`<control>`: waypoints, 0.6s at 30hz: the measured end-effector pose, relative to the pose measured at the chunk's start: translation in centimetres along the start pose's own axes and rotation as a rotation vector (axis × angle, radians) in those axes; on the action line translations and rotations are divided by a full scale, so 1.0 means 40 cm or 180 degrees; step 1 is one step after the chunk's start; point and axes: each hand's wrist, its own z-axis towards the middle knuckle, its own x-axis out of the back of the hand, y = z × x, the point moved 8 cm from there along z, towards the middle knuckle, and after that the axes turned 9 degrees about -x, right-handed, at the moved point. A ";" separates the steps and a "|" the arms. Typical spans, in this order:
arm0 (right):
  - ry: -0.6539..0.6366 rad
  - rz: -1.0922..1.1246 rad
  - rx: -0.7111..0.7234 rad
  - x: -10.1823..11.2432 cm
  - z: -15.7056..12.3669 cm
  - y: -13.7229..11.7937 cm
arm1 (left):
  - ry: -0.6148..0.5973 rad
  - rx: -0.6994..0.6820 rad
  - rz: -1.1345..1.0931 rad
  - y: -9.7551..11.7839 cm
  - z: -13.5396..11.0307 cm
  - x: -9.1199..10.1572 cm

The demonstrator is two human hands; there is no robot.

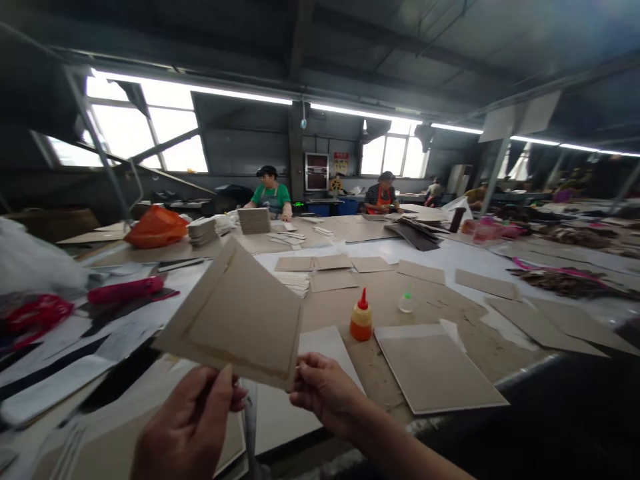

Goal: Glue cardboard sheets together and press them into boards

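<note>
I hold a square grey cardboard panel (235, 317) tilted up in front of me, above the worktable (450, 267). My left hand (193, 420) pinches its lower edge near the middle, thumb on top. My right hand (325, 390) grips the lower right corner with closed fingers. The panel has a raised strip along its edges. Under it on the table lie white sheets and another grey board.
An orange glue bottle (361, 319) with a red tip and a small clear bottle (406, 302) stand mid-table. A grey board (437, 370) lies at the near edge. Cardboard stacks (254, 220), an orange bag (156, 227) and red items (125, 290) sit left. Two people (271, 192) work at the far end.
</note>
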 end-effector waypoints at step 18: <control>0.0283 -0.2442 0.0798 -0.111 -0.176 -0.264 | -0.0819 -0.2901 0.2182 0.195 -0.014 -0.063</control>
